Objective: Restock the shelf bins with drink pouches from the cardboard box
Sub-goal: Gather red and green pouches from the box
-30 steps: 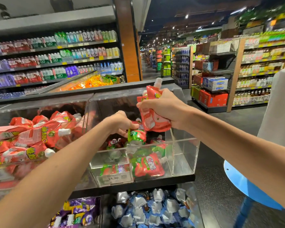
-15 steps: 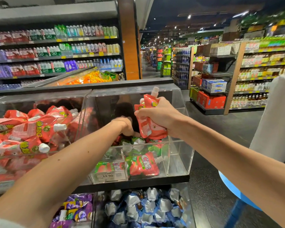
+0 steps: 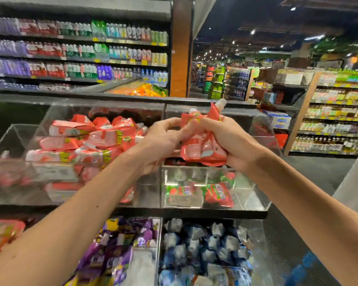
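Head view: the right hand [image 3: 234, 141] is curled tightly round a bunch of crumpled red foil drink pouches [image 3: 203, 147]. It holds them just above the right clear acrylic bin [image 3: 258, 195], which has only a few green-and-red pouches [image 3: 217, 195] at its bottom. The left hand [image 3: 159, 141] pinches the upper edge of one pouch in the bunch with thumb and fingertips.

To do this step well, the left hand should probably peel off one pouch at a time while the right loosens only slightly. Each pouch should then be laid flat in the matching bin. The left clear acrylic bin [image 3: 19, 141], with its heap of red pouches [image 3: 91, 137], looks the match.

The held pouches' long axis stands near upright. Their white caps [image 3: 220, 103] point up and away, and their bases face the person. The cardboard box is not in view.
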{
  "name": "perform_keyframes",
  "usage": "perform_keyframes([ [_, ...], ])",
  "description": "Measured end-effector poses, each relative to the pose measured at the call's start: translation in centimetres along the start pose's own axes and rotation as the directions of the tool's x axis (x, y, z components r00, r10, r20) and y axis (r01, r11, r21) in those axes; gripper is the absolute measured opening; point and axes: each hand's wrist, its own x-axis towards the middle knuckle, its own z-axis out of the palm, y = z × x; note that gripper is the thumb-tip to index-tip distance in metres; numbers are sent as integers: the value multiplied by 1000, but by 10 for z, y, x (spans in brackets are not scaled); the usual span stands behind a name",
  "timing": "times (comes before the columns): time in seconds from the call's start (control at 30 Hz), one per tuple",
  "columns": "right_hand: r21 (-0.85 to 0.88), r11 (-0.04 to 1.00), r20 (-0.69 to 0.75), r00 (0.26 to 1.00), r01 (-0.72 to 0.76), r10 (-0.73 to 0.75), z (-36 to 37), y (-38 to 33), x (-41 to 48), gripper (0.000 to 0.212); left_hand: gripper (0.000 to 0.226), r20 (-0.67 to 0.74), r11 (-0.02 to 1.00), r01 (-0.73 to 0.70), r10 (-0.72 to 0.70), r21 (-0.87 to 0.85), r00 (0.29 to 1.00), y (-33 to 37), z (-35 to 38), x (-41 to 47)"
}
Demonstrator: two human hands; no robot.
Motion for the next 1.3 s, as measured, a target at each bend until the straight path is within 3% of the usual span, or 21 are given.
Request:
perform_keyframes([
  [0.13, 65, 998, 104, 994, 8, -15, 44, 2, -22, 10, 41, -76, 990, -66, 56, -126, 996, -11, -27, -53],
  [0.27, 152, 988, 222, 975, -14, -21, 107, 11, -30, 13, 23, -319, 980, -165, 123, -111, 940, -13, -61, -114],
  [0.3, 168, 985, 306, 952, -39, -15, 137, 14, -38, 16, 20, -434, 983, -175, 132, -61, 891, -13, -78, -143],
  [0.37, 167, 986, 321, 946, -2, -53, 160, 24, -42, 9, 17, -526, 983, -182, 138, -33, 839, -20, -92, -163],
  [0.47, 180, 984, 422, 904, -11, -67, 207, 46, -55, 18, 13, -748, 978, -185, 49, -99, 662, -29, -111, -217],
  [0.53, 182, 980, 510, 860, -80, -25, 237, 57, -65, 17, 15, -817, 962, -203, -32, -181, 576, -27, -114, -253],
  [0.6, 187, 966, 560, 827, -181, 46, 266, 65, -80, 2, 20, -839, 953, -181, -111, -241, 532, -30, -117, -287],
  [0.8, 77, 958, 647, 744, -277, 163, 341, 86, -100, 11, 21, -878, 953, -139, -182, -268, 442, -35, -154, -344],
  [0.87, 50, 965, 666, 729, -256, 158, 364, 88, -97, 11, 21, -883, 958, -149, -155, -243, 443, -38, -175, -350],
  [0.97, 36, 967, 634, 754, -253, 173, 401, 93, -82, 32, 19, -870, 957, -157, -146, -246, 471, -44, -218, -350],
  [1.07, 59, 966, 622, 766, -251, 161, 438, 96, -54, 18, 27, -816, 925, -174, -197, -339, 543, -49, -273, -342],
  [1.13, 93, 978, 590, 802, -188, 97, 463, 96, -29, 8, 35, -746, 905, -179, -192, -386, 638, -53, -316, -331],
  [1.2, 157, 981, 515, 857, -114, 17, 485, 90, -5, 7, 36, -669, 894, -174, -168, -413, 724, -52, -361, -316],
  [1.27, 180, 984, 364, 930, -18, -49, 503, 74, 24, 8, 30, -642, 898, -158, -162, -411, 749, -48, -401, -296],
  [1.3, 171, 983, 256, 961, 61, -104, 508, 64, 39, 19, 29, -629, 906, -135, -166, -402, 759, -44, -421, -284],
])
